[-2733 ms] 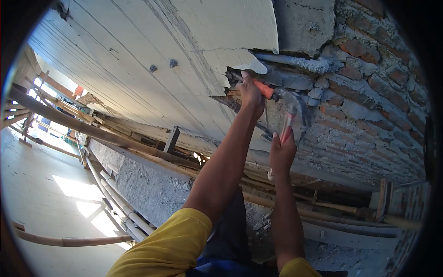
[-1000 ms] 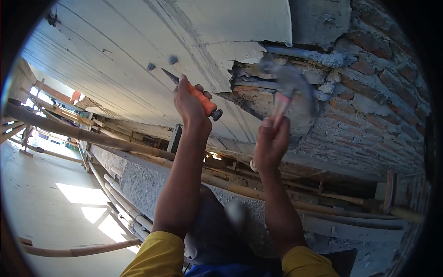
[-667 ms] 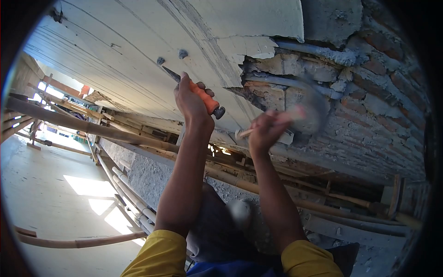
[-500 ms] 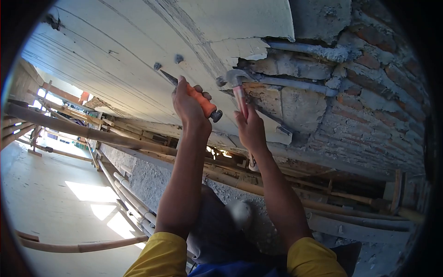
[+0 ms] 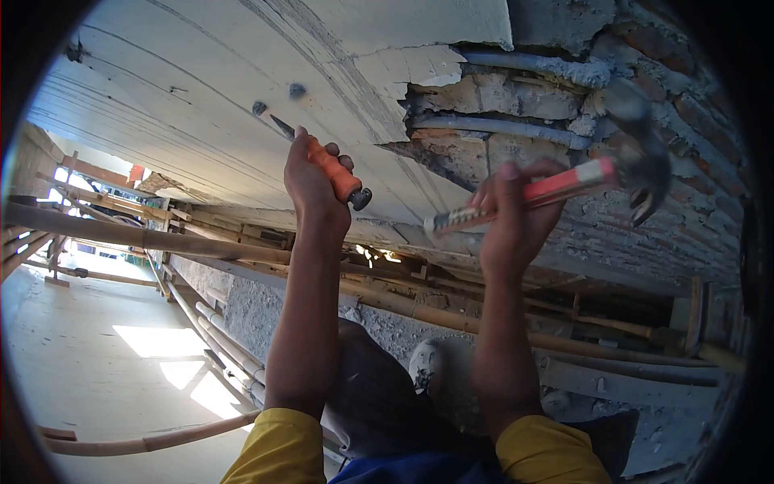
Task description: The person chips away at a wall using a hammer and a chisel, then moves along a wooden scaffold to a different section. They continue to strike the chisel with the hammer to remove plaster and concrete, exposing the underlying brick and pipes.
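My left hand (image 5: 305,184) is wrapped round the orange grip of a chisel (image 5: 332,169). Its dark blade slants up and left to the pale plastered wall (image 5: 201,60), its tip near two small grey pits. The steel striking end sticks out below my fist. In my right hand (image 5: 516,218) is a claw hammer (image 5: 574,179) with a red handle. The hammer lies almost level, its head blurred by motion, off to the right of the chisel and in front of exposed brickwork.
Grey conduit pipes (image 5: 500,129) run through a broken-out patch of plaster. Rough brick (image 5: 677,189) covers the right side. Bamboo poles (image 5: 218,244) cross below and to the left. Rubble lies on the ledge (image 5: 258,310) near a shoe (image 5: 425,363).
My right hand has swung the hammer right, away from the chisel, turning it from upright to nearly level. The chisel and left hand sit slightly further left and lower in view.
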